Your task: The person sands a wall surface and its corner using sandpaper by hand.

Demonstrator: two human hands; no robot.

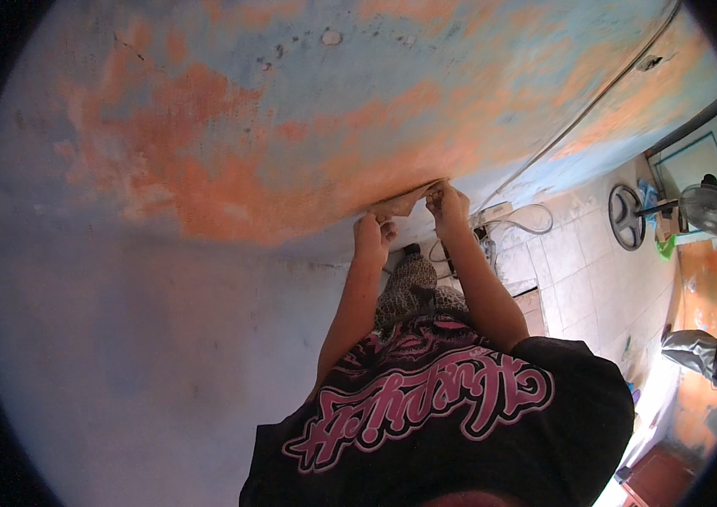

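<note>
A small brown sheet, creased and looking like sandpaper, is stretched between my two hands close to the wall. My left hand has its fingers curled in a pinch on the sheet's left end. With bent fingers, my right hand grips the other end, a little higher and farther right. The wall beyond them is patchy, with orange showing among worn pale blue paint. Part of the sheet is hidden by my fingers.
A cable runs slantwise along the wall at the right. Below it, a looped white cord lies near the tiled floor. A standing fan with a round black base, a door and a grey bag are farther right.
</note>
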